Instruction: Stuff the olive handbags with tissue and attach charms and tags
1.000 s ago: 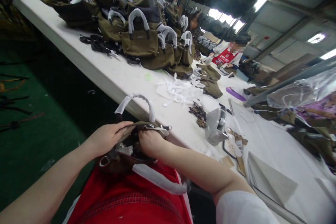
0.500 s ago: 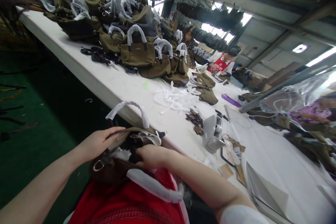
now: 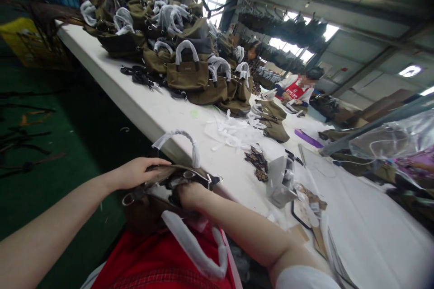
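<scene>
In the lower middle of the frame, the left hand (image 3: 132, 174) holds the rim of an open bag (image 3: 140, 213), thumb and fingers narrowly parted around it; keeping that edge drawn back should give the right hand (image 3: 191, 195) room inside, though its fingertips are hidden and I cannot tell their grip. The lettering on a co-worker's red apron (image 3: 294, 91), upper right, is too small to read.

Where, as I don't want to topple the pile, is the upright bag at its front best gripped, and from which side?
Best by the top of the wrapped handle, from above on the table's near-edge side. The handle arches upright over the bag with a gap beneath for fingers, while other bags crowd behind it.
</scene>
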Available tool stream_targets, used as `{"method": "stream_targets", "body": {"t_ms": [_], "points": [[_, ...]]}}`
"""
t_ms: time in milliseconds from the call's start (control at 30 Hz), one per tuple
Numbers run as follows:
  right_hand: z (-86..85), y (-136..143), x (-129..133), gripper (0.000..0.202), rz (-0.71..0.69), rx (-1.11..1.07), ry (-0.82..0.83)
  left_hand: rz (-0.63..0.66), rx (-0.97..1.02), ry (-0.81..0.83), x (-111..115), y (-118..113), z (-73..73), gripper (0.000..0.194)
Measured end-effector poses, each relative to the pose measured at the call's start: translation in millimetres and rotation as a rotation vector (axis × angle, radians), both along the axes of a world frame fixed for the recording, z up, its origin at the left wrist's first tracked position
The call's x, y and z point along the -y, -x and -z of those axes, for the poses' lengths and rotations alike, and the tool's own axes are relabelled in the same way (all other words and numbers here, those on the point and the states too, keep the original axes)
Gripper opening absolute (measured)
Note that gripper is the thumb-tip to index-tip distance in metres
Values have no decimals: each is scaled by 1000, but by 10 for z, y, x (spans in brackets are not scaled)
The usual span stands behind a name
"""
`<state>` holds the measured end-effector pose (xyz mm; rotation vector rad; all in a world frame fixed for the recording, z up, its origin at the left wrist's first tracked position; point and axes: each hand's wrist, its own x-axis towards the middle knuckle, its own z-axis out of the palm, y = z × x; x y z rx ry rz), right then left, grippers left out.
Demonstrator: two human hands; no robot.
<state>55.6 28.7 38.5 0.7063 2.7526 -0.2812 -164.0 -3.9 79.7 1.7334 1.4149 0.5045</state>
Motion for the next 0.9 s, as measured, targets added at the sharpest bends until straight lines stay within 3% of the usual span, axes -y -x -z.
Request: {"method": "stream_targets", "body": {"t_ms": [100,200,300,367,467,533,567,667,700,767,833,900], "points": [[28,158,-39,33,12,94,76,-36,-119,-72,-56,-70,-3,47],[-234,35,-148,36,21,123,162,-43,-196,-105,-165,41,46,47],[-562,-337,-185,34,11,-120,217,-64,-216,-39,-280,333,153,51],[-651,-576,-118,35,-11,-383,154,-88,-298,4,-299,470,174,54],[-529,-689,84,38,23,-593,-27,-235,-601,-125,-164,303,-7,63],[-392,-586,218,42,58,-642,-101,-382,-743,-462,14,-43,-236,66],[-343,-507,269,44,76,-654,-118,-394,-748,-624,106,-236,-348,58],[-298,-335,335,46,117,-657,-126,-112,-751,-811,286,-624,-507,25],[-294,-339,334,44,118,-656,-124,-34,-774,-814,297,-639,-477,25],[-249,-451,322,41,85,-657,-117,4,-829,-776,242,-490,-318,26],[-131,-640,328,38,36,-672,-125,-58,-828,-663,107,-205,-116,28],[18,-787,357,36,16,-703,-162,-130,-760,-423,-40,41,20,37]]}}
